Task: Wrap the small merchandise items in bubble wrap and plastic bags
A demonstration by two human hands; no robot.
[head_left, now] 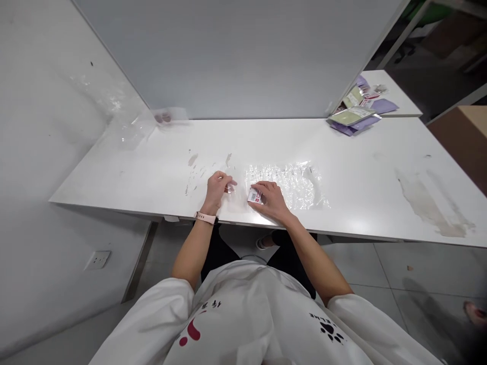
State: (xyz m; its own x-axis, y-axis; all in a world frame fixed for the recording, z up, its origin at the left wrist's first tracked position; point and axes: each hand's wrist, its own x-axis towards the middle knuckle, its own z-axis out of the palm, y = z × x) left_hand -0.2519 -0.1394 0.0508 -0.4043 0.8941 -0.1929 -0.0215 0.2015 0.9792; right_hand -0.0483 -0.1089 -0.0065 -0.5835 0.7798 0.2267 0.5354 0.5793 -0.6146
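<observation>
Clear bags (300, 185) on table (380, 167), packets (355, 115) behind.

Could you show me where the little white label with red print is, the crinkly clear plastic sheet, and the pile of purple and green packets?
Small white label with red print (254, 195), head view, its middle.
Crinkly clear plastic sheet (297, 182), head view, centre.
Pile of purple and green packets (355, 117), head view, top green packet.

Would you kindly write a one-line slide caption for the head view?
Left hand and right hand pinch small red-and-white labels beside a clear plastic sheet on a white table.
</observation>
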